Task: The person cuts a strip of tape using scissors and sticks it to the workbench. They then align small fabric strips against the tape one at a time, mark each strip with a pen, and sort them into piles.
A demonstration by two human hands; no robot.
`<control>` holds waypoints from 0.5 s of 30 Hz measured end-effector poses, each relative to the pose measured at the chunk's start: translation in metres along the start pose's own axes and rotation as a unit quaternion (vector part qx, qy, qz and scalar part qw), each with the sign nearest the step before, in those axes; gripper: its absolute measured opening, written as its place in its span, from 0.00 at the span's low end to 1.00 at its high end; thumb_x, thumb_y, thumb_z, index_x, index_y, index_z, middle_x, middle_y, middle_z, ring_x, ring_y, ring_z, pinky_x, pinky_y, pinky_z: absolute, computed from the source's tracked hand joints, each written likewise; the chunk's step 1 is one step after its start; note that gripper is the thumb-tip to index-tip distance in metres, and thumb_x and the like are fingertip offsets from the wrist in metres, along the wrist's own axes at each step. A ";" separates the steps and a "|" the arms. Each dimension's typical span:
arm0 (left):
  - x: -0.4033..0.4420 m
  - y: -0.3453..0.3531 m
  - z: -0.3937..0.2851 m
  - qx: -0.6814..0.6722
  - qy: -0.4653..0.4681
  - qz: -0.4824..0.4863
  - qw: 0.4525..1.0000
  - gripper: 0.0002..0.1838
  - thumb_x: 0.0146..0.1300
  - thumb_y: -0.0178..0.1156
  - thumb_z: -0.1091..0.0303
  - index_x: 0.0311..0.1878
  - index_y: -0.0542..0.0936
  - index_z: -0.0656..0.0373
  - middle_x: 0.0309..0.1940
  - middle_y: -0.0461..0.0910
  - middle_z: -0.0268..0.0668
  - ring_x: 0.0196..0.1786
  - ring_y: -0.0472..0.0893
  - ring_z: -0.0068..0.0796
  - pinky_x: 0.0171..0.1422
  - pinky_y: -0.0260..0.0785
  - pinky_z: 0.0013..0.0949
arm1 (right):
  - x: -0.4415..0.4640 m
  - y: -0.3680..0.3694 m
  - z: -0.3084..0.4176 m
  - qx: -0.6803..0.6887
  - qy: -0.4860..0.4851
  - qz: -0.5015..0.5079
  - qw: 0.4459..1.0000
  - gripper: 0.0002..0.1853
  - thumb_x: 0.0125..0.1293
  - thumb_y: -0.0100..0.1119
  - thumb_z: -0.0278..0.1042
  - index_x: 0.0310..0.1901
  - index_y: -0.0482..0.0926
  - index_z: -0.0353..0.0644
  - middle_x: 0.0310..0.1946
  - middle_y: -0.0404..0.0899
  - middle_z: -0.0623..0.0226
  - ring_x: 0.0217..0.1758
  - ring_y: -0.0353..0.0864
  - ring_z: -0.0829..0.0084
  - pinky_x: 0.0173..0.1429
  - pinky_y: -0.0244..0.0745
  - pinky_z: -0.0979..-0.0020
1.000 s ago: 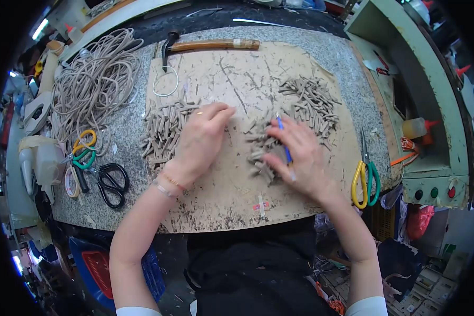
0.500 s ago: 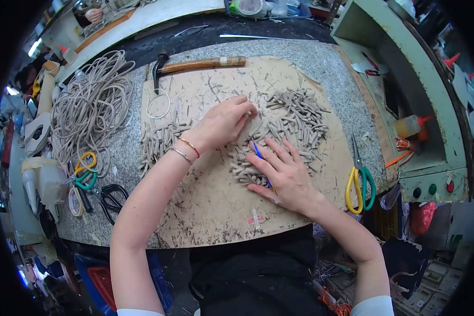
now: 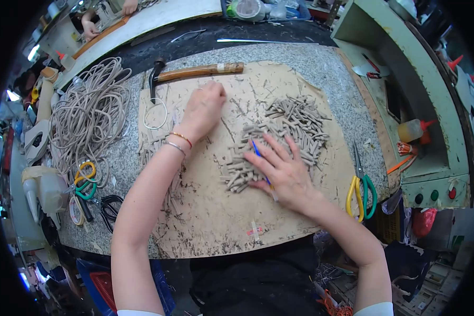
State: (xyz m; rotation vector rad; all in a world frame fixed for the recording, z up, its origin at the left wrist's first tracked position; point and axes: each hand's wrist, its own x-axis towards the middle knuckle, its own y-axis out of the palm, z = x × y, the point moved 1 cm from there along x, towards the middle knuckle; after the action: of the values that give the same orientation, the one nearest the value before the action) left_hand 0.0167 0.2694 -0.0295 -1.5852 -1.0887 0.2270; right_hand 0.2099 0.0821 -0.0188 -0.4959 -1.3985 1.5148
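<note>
Remotely, I note right hand (image 3: 287, 179) nearer, fingers spread, grey cord pieces (image 3: 303, 124) beneath and beyond, axes mixed; left hand (image 3: 201, 111) apart, fingers bunched, contents unclear

A black garment (image 3: 253, 282) covers the front of the wearer's body. The left sleeve (image 3: 139, 313) and the right sleeve (image 3: 374, 309) are both white, ending above the elbows at the bottom of the view. Around the left wrist (image 3: 187, 130) run a thin red-and-gold bracelet (image 3: 183, 137) and, farther up the arm, a smooth silver-coloured bracelet (image 3: 176, 147).
</note>
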 end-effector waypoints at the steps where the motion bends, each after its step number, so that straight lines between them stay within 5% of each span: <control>1: 0.004 -0.002 0.011 0.002 -0.015 -0.012 1.000 0.03 0.65 0.61 0.74 0.39 0.76 0.61 0.39 0.78 0.45 0.44 0.80 0.50 0.49 0.72 0.45 | 0.009 0.002 -0.005 0.010 0.004 -0.015 1.000 0.33 0.62 0.69 0.50 0.68 0.73 0.52 0.71 0.71 0.61 0.79 0.61 0.57 0.81 0.44 0.45; 7: -0.007 -0.030 0.008 -0.008 -0.029 -0.071 0.997 0.09 0.64 0.59 0.79 0.48 0.80 0.62 0.38 0.79 0.42 0.40 0.81 0.41 0.46 0.73 0.40 | 0.027 0.000 -0.008 0.006 -0.037 -0.003 0.999 0.32 0.65 0.65 0.53 0.68 0.73 0.51 0.70 0.73 0.61 0.80 0.60 0.58 0.82 0.39 0.41; 15: -0.121 -0.064 -0.083 -0.178 -0.097 0.067 0.977 0.14 0.62 0.59 0.85 0.51 0.81 0.65 0.43 0.80 0.42 0.43 0.83 0.36 0.47 0.77 0.34 | -0.024 -0.009 0.005 -0.032 -0.064 0.036 0.997 0.26 0.69 0.62 0.47 0.67 0.76 0.53 0.69 0.75 0.63 0.78 0.65 0.60 0.83 0.35 0.42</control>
State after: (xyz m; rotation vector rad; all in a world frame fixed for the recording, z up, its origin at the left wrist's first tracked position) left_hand -0.0291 0.1201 0.0056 -1.9925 -1.2241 0.2937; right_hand 0.2201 0.0580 -0.0170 -0.4996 -1.5473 1.5864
